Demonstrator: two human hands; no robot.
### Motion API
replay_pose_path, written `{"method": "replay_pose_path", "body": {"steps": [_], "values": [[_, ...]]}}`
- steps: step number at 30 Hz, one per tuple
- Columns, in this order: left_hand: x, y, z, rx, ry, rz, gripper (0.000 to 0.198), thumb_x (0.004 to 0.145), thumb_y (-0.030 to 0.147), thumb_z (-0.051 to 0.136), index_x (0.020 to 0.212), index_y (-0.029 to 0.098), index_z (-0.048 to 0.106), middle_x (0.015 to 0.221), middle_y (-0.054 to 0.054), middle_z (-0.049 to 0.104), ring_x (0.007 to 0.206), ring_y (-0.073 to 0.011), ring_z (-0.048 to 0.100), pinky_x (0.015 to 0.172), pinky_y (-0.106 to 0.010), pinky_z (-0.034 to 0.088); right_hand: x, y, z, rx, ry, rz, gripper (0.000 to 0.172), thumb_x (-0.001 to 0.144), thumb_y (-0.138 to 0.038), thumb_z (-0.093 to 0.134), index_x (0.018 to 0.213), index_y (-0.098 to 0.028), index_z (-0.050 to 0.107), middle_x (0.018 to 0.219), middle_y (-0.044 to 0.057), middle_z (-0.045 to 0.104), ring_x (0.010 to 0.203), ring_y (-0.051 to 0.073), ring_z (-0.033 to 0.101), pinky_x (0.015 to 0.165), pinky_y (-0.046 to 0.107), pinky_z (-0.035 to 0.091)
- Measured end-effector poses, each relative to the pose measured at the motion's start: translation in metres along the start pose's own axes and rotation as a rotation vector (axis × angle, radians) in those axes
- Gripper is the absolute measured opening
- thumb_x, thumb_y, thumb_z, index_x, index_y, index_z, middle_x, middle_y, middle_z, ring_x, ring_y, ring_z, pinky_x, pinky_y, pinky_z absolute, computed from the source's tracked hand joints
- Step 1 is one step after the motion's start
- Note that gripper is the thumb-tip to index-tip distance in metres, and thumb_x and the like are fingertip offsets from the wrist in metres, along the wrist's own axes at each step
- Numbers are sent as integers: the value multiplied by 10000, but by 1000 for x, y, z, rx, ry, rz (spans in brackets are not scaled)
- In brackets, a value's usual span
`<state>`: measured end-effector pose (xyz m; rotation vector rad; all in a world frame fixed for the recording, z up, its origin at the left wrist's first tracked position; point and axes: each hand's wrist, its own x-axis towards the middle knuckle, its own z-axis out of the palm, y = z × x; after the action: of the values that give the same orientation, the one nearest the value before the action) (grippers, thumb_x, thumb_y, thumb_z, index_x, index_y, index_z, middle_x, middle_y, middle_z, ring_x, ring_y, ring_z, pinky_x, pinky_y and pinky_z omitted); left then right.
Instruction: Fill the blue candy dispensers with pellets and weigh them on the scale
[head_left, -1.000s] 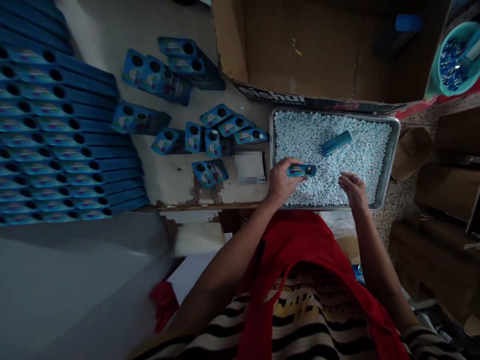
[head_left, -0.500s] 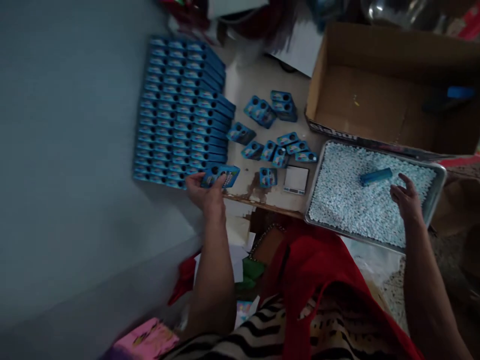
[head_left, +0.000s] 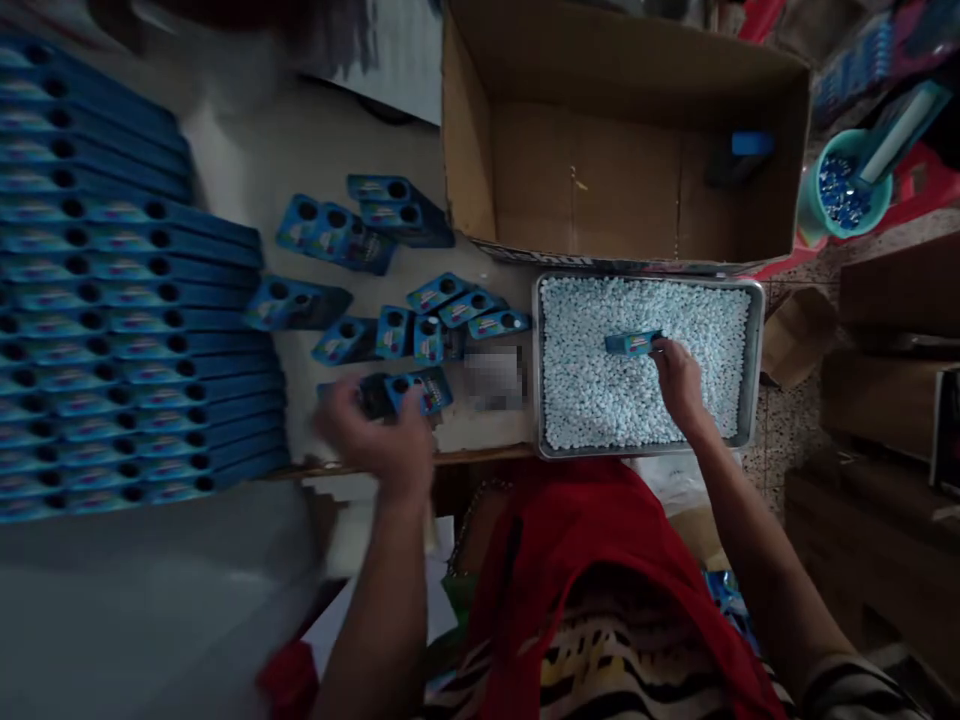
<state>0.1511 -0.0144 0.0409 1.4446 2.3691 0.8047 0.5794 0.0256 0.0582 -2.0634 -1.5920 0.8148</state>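
Over a metal tray of small white and pale-blue pellets, my right hand pinches the end of a small blue box. My left hand is smeared by motion at the table's front edge. Its thumb and fingers look spread apart around a dark-holed blue box, and I cannot make out firm contact. Right beside the thumb stands a pair of blue boxes with round dark holes in their tops. Several similar blue boxes stand behind.
A large stack of blue boxes fills the left of the table. Behind the tray stands an open cardboard carton with a dark, blue-topped object inside. A small scale lies left of the tray. At right is a turquoise cup of blue pieces.
The view has shifted left and closer. My left hand has moved right from the stack to the boxes near the scale. My right hand has taken hold of the box lying on the pellets.
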Motion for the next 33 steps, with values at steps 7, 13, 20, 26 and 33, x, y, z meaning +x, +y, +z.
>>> {"method": "replay_pose_path", "body": {"steps": [7,13,20,26,33], "values": [[-57,161,137,-459,-625,354,460,841,283,917,1261,225,738,1265,-107,814,1201,-298,778,1066,-418,630,-35,-16,19,92,-79,-79,290,1087,-325,576,1328,-234,710,993,60,738,811,209,639,817,332,502],[-39,148,131,-606,-625,257,367,864,244,882,1211,226,765,1252,-88,826,1168,-260,802,1044,-377,648,-44,47,11,34,210,186,565,1047,-659,563,1374,-207,657,1259,165,694,1141,313,652,1021,503,564],[-34,137,107,-488,-546,185,383,881,373,898,1206,228,757,1210,-82,833,1111,-260,810,985,-369,659,-17,23,93,-153,174,211,741,934,-693,717,1468,-183,663,1511,261,564,1416,436,508,1216,686,411],[-18,136,92,-321,-555,273,405,783,188,940,1146,237,769,1153,-56,832,1081,-269,796,988,-369,632,7,14,72,721,208,524,476,763,-596,839,1044,-234,708,972,47,721,939,239,677,848,381,581],[-24,169,87,-234,-622,416,343,784,114,873,1096,227,786,1108,-56,825,1081,-277,777,985,-377,603,-2,-60,11,1656,113,436,429,812,-625,885,929,-275,667,789,-35,633,732,124,626,674,240,539]]}}
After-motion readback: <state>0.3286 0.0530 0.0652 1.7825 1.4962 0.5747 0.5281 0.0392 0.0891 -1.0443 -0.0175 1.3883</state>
